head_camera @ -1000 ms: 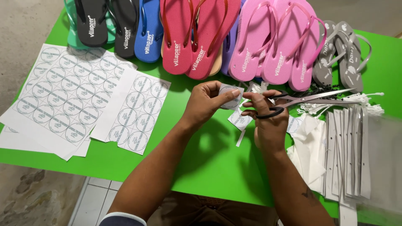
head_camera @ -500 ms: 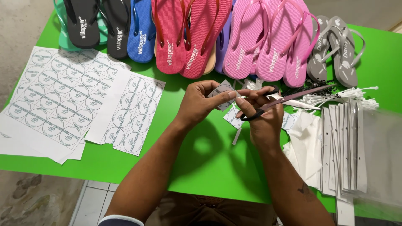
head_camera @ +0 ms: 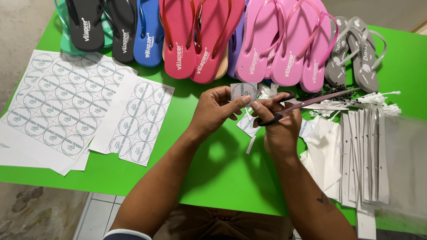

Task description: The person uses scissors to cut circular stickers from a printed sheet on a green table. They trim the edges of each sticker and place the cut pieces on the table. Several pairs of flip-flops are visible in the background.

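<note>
My left hand (head_camera: pixel 216 110) pinches a small square of white paper with a printed round label (head_camera: pixel 243 92), held upright above the green table (head_camera: pixel 222 160). My right hand (head_camera: pixel 279 126) grips black-handled scissors (head_camera: pixel 307 103); their blades point right, away from the label. My right fingertips touch the label's lower right corner. Under my hands lie cut label pieces (head_camera: pixel 247 125) and a thin paper strip (head_camera: pixel 251 144).
Sheets of printed round labels (head_camera: pixel 66 106) lie at the left. A row of flip-flops, black (head_camera: pixel 84 24), blue (head_camera: pixel 149 33), red (head_camera: pixel 200 40), pink (head_camera: pixel 284 44) and grey (head_camera: pixel 356 58), lines the far edge. White card strips (head_camera: pixel 362 155) and clear bags (head_camera: pixel 404 164) lie at the right.
The label piece has been turned upright so that its printed face shows. Both hands stay close together over the same part of the table; the view shifted slightly.
</note>
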